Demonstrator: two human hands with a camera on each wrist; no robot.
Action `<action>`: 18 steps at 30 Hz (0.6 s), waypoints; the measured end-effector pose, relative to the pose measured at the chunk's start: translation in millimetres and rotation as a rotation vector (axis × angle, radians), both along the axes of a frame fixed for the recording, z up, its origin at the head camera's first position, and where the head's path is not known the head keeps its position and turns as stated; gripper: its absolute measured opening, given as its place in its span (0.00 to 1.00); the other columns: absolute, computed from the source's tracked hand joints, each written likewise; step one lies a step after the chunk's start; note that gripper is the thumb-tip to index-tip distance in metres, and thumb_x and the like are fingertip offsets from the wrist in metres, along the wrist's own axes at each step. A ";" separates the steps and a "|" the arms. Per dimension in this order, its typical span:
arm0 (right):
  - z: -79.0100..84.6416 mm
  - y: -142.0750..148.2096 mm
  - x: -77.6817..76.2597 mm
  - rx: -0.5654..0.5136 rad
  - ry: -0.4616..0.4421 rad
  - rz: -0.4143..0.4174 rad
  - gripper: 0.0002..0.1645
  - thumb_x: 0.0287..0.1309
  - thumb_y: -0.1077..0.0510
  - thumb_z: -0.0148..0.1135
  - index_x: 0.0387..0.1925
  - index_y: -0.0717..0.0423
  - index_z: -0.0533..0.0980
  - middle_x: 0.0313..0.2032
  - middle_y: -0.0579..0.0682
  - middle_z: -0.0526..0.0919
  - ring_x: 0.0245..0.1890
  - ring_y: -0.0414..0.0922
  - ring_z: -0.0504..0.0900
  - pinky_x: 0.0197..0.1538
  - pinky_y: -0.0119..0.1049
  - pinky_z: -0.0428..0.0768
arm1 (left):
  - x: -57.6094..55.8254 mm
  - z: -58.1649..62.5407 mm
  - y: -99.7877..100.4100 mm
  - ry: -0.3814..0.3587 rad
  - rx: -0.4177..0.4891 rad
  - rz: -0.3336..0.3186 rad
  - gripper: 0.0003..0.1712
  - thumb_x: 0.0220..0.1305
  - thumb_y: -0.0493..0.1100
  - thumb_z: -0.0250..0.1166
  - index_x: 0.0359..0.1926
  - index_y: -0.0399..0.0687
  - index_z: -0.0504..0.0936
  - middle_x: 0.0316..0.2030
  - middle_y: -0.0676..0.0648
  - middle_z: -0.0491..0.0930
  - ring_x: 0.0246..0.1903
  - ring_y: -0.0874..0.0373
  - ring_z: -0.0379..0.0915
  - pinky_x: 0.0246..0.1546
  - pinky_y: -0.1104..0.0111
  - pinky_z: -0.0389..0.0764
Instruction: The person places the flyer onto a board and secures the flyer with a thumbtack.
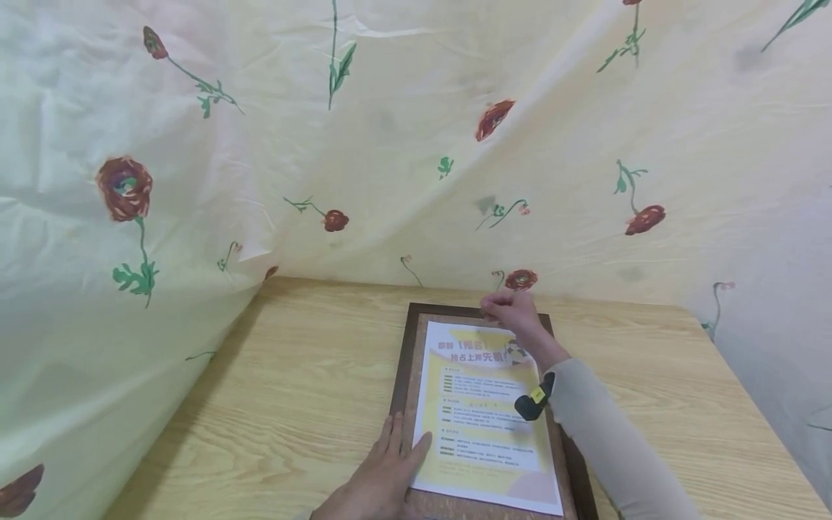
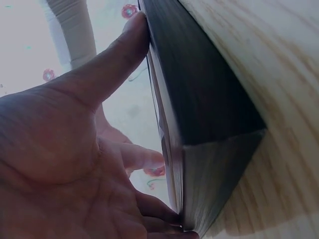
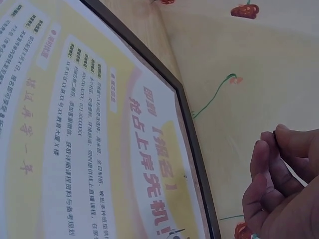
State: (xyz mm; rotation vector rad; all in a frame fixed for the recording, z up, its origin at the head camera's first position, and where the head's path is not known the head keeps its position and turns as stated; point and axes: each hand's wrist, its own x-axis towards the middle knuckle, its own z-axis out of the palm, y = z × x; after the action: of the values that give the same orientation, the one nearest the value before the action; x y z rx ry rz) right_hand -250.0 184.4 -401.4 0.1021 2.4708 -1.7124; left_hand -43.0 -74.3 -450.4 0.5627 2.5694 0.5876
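Observation:
A printed flyer (image 1: 484,426) in yellow, white and pink lies on a brown cork board (image 1: 448,502) with a dark frame (image 1: 404,354). My left hand (image 1: 383,466) rests on the board's left edge, thumb over the paper side. In the left wrist view its fairly straight fingers (image 2: 144,157) touch the frame's side. Above the flyer's top edge, my right hand (image 1: 513,312) is raised, thumb and forefinger tips together. The right wrist view shows these fingertips (image 3: 281,130) pinching a tiny dark pin-like thing, mostly hidden. A small dark dot (image 3: 185,176) marks the flyer near its top.
The board lies on a light wood-grain table (image 1: 312,375). Behind and to the left hangs a pale cloth (image 1: 390,159) printed with red flowers, meeting the table's back edge. A black wrist camera (image 1: 533,404) on the right forearm overhangs the flyer.

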 end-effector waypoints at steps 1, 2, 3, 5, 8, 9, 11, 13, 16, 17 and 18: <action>-1.2 -0.5 -0.5 0.001 -0.002 0.000 0.16 0.69 0.60 0.59 0.53 0.65 0.78 0.45 0.58 0.85 0.44 0.49 0.83 0.54 0.46 0.78 | 0.1 -0.5 -0.2 0.008 -0.007 -0.004 0.70 0.30 0.65 0.80 0.75 0.47 0.60 0.73 0.23 0.37 0.72 0.28 0.30 0.65 0.38 0.54; -2.4 -0.8 -1.0 0.002 -0.005 -0.001 0.17 0.69 0.60 0.59 0.54 0.65 0.78 0.45 0.57 0.85 0.44 0.50 0.83 0.54 0.46 0.78 | 0.2 -1.0 -0.4 0.012 -0.009 -0.005 0.69 0.30 0.65 0.80 0.75 0.47 0.60 0.73 0.23 0.37 0.72 0.28 0.31 0.65 0.38 0.54; -3.5 -1.3 -1.3 -0.002 -0.011 -0.004 0.17 0.69 0.60 0.59 0.54 0.65 0.78 0.45 0.57 0.85 0.46 0.52 0.83 0.53 0.45 0.77 | 0.3 -1.5 -0.6 0.014 -0.009 -0.005 0.69 0.30 0.64 0.80 0.75 0.47 0.60 0.73 0.23 0.38 0.72 0.28 0.30 0.65 0.39 0.54; -5.4 -0.7 -1.7 0.001 -0.016 -0.007 0.17 0.69 0.60 0.59 0.55 0.65 0.77 0.45 0.57 0.85 0.48 0.55 0.82 0.52 0.44 0.77 | -0.1 -2.1 -0.2 0.018 -0.009 -0.006 0.69 0.31 0.64 0.80 0.75 0.47 0.60 0.73 0.23 0.38 0.72 0.28 0.31 0.66 0.39 0.55; -9.0 -0.1 -2.7 0.001 -0.017 -0.007 0.18 0.69 0.59 0.59 0.55 0.66 0.77 0.45 0.57 0.85 0.52 0.59 0.80 0.52 0.44 0.77 | 0.0 -2.3 0.5 0.015 -0.008 -0.003 0.68 0.30 0.62 0.81 0.74 0.49 0.61 0.73 0.23 0.38 0.72 0.28 0.31 0.65 0.39 0.55; -10.4 0.0 -3.2 -0.006 -0.017 -0.009 0.18 0.69 0.59 0.59 0.55 0.66 0.77 0.45 0.57 0.85 0.52 0.60 0.80 0.52 0.45 0.77 | -0.1 -2.3 0.7 0.016 -0.011 -0.002 0.68 0.30 0.62 0.81 0.74 0.50 0.62 0.73 0.24 0.38 0.72 0.28 0.32 0.65 0.39 0.55; -12.9 0.1 -4.3 -0.007 -0.017 -0.013 0.17 0.69 0.59 0.59 0.54 0.65 0.78 0.44 0.57 0.85 0.52 0.60 0.80 0.52 0.45 0.78 | 0.1 -2.2 1.1 0.017 -0.009 0.001 0.68 0.29 0.61 0.82 0.74 0.51 0.63 0.73 0.23 0.39 0.71 0.27 0.32 0.65 0.39 0.56; -15.2 0.3 -5.7 -0.009 -0.019 -0.010 0.17 0.68 0.59 0.59 0.53 0.65 0.78 0.44 0.57 0.85 0.50 0.58 0.81 0.50 0.43 0.78 | 0.4 -2.1 1.5 0.018 -0.002 0.003 0.67 0.28 0.60 0.82 0.74 0.52 0.64 0.72 0.23 0.39 0.71 0.27 0.32 0.65 0.39 0.56; -18.7 0.7 -7.5 0.004 -0.033 -0.011 0.16 0.68 0.59 0.60 0.53 0.64 0.79 0.44 0.56 0.85 0.44 0.53 0.82 0.45 0.38 0.77 | 0.5 -2.1 1.6 0.025 0.004 -0.001 0.65 0.29 0.60 0.82 0.73 0.53 0.65 0.72 0.23 0.40 0.71 0.26 0.32 0.65 0.38 0.56; -19.7 0.9 -7.9 0.015 -0.036 -0.009 0.17 0.68 0.58 0.60 0.54 0.63 0.79 0.44 0.56 0.85 0.42 0.50 0.82 0.44 0.37 0.76 | 0.6 -2.0 1.5 0.028 0.003 -0.005 0.65 0.29 0.60 0.81 0.73 0.53 0.66 0.72 0.22 0.40 0.71 0.26 0.32 0.65 0.38 0.56; -20.9 1.2 -8.2 0.019 -0.039 -0.006 0.17 0.68 0.58 0.60 0.54 0.63 0.78 0.45 0.56 0.85 0.41 0.48 0.82 0.42 0.36 0.76 | 0.6 -2.1 1.4 0.032 -0.001 -0.010 0.64 0.30 0.60 0.81 0.73 0.54 0.66 0.72 0.22 0.40 0.71 0.26 0.33 0.65 0.39 0.56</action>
State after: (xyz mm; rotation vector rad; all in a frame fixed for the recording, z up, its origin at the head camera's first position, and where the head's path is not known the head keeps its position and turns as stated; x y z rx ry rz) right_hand -258.3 185.6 -422.3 0.1442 2.4622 -1.6728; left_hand -42.4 -72.9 -452.5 0.5893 2.5947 0.5784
